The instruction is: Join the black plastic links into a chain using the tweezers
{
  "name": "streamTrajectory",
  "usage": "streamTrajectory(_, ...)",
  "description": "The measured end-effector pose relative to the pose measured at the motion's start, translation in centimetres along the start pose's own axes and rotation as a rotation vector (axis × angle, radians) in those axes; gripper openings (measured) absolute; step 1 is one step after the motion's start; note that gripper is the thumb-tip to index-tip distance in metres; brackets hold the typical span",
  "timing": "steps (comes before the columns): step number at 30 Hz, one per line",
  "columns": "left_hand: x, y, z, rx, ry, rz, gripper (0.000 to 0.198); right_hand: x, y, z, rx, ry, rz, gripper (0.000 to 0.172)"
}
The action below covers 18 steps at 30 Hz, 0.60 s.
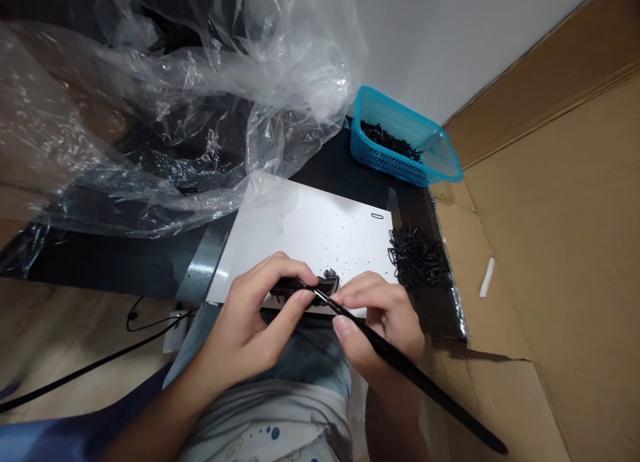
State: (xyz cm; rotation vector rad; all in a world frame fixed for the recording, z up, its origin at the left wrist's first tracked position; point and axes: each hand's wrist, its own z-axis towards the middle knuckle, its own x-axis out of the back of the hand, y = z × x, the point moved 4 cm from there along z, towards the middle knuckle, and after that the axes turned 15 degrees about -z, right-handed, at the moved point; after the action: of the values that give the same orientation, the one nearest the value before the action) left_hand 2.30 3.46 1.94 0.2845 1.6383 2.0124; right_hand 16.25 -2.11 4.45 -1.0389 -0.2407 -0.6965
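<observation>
My right hand [383, 312] is closed round a long, slim black-handled tool [425, 372] with a narrow shiny tip. Its handle slants down to the right, and its exact kind is unclear. My left hand [267, 309] pinches a small black piece [310, 287] between thumb and forefinger, right at the tool's tip. Just behind the fingertips, a dark heap of small black pieces [327, 285] lies at the near edge of a white sheet [300, 229], partly hidden by my hands. Black specks and one thin black loop [377, 216] are on the sheet.
A tangled pile of black loops [420, 257] lies right of the sheet. Behind it stands a blue plastic basket [407, 172] with black pieces inside. Crumpled clear plastic [200, 115] covers the table's left and back. Cardboard [565, 202] flanks the right side.
</observation>
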Motion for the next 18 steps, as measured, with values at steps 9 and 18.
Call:
streamTrajectory(9, -0.1, -0.2, 0.0, 0.118, -0.012, -0.189, 0.012, -0.7, 1.1, -0.3, -0.234, 0.008, 0.397, 0.022)
streamTrajectory(18, -0.7, -1.4, 0.2, 0.209, 0.003, -0.439, 0.003, -2.9, 2.3, -0.2, -0.516, 0.062, 0.960, 0.009)
